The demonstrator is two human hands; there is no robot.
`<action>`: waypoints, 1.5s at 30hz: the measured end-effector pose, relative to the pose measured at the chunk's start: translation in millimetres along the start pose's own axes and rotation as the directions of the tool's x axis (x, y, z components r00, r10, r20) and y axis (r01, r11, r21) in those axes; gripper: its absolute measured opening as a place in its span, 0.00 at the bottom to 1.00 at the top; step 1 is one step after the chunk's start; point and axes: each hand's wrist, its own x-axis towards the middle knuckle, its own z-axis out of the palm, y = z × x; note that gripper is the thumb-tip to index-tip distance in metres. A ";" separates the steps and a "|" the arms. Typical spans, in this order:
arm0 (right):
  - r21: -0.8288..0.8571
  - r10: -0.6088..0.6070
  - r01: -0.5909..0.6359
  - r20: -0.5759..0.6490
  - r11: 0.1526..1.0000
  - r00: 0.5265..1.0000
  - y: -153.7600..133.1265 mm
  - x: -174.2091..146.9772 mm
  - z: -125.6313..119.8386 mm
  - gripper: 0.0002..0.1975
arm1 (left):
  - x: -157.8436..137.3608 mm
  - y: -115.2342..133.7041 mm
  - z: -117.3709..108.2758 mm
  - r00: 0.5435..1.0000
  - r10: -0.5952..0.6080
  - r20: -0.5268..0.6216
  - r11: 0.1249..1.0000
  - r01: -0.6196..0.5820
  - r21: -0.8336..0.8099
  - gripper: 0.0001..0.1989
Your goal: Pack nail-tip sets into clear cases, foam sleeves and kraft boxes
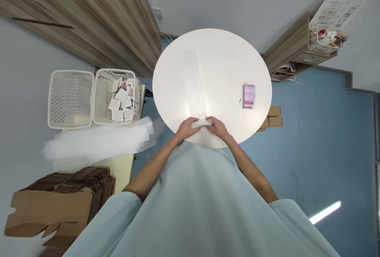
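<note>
White, thin sheeting formed one strip on one round worktop in the head view, ending nearest the person in one small roll. Two hands met there, fingers pinching the roll: the left hand at one end, the right hand at the other, both forearms slanting inward. The worktop's near edge lay just behind them; bare surface stretched rightward to one purple pack. Two white baskets stood beyond the left edge.
</note>
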 end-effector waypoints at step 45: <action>-0.144 -0.162 0.156 -0.032 0.977 0.986 -0.6 -8.9 22.3 0.21 | -24.3 -10.8 7.9 1.000 -0.013 -0.027 0.996 0.015 0.087 0.31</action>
